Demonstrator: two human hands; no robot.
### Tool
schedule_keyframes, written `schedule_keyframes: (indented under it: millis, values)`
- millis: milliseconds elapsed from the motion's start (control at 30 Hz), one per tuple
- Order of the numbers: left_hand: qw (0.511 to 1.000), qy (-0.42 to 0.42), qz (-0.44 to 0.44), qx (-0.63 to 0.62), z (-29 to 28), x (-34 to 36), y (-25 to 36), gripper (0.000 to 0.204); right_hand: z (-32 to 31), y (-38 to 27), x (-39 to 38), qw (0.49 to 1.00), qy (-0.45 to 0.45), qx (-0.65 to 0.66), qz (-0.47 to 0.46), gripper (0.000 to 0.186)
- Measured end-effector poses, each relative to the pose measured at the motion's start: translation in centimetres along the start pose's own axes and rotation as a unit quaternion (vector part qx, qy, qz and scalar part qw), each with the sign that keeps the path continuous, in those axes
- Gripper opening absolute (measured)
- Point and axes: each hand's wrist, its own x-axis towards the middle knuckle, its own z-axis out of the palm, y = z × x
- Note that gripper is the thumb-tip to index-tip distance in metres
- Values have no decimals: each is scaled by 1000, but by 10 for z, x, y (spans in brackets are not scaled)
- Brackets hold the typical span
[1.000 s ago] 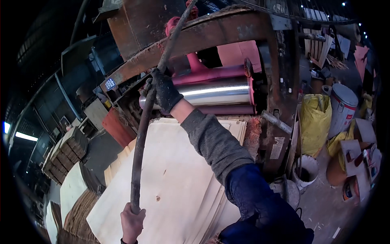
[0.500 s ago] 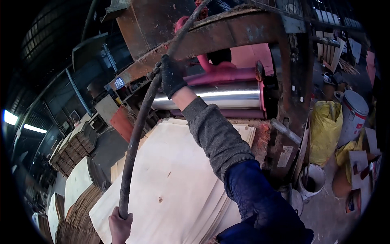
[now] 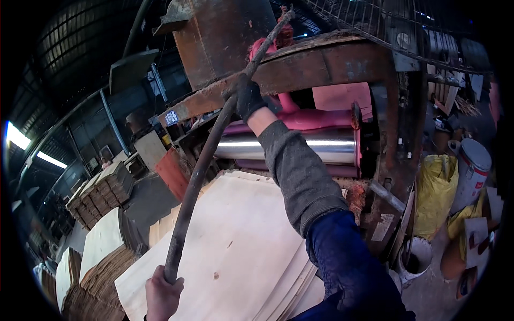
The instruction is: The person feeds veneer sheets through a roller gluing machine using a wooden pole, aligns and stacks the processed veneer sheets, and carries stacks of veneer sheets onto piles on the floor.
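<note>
Left grip (image 3: 163,294) and gloved right grip (image 3: 250,100) clench a pole (image 3: 201,168) slanting to upper centre; wielding it seems the step, the next move needing two-handed control.

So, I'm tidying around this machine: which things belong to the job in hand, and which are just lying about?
Belong to the job:
dark pole, gripped by the bare left hand and gloved right hand
probably the roller machine ahead and pale sheets below

Seemingly just lying about:
yellow sack
white bucket
lidded drum
</note>
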Motion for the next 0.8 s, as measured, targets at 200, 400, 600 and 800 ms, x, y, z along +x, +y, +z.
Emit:
schedule_keyframes:
  millis: [200, 400, 600, 800]
  values:
    - [997, 35, 57, 44, 12, -5, -3, 22, 6, 3, -5, 997, -22, 59, 38, 29]
    - [996, 22, 70, 45, 13, -14, -21, 23, 2, 28, 1, 981, -78, 161, 79, 29]
    - [999, -47, -16, 0, -4, -32, -108, 23, 49, 101, -47, 885, -12, -427, -186, 24]
    - [978, -147, -141, -42, -58, -140, -187, 21, 130, 171, -224, 967, 14, -248, -56, 24]
